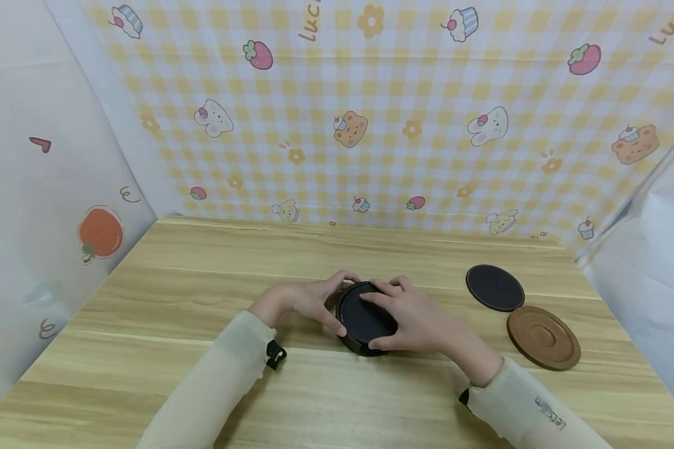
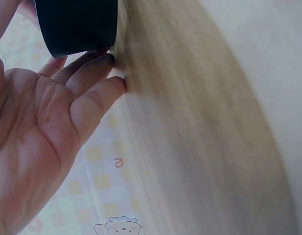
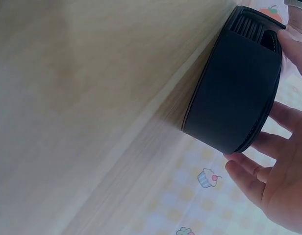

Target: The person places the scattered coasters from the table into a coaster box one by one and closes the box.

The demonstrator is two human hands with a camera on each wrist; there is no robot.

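A round black coaster holder [image 1: 362,350] stands on the table between both hands, with a black coaster [image 1: 365,319] at its top. My left hand [image 1: 313,302] holds the holder's left side, thumb at the near edge and fingers round the back. From the right, my right hand [image 1: 418,317] spans the top coaster, thumb at the near rim and fingertips at the far rim, one finger lying over its face. The right wrist view shows the edges of several stacked coasters [image 3: 246,25] in the holder's side slot.
To the right lie another black round coaster [image 1: 495,287] and a brown wooden disc [image 1: 543,337] with ringed grooves, edge against edge. The wood-grain table [image 1: 247,262] ends at a checked cloth backdrop [image 1: 292,125].
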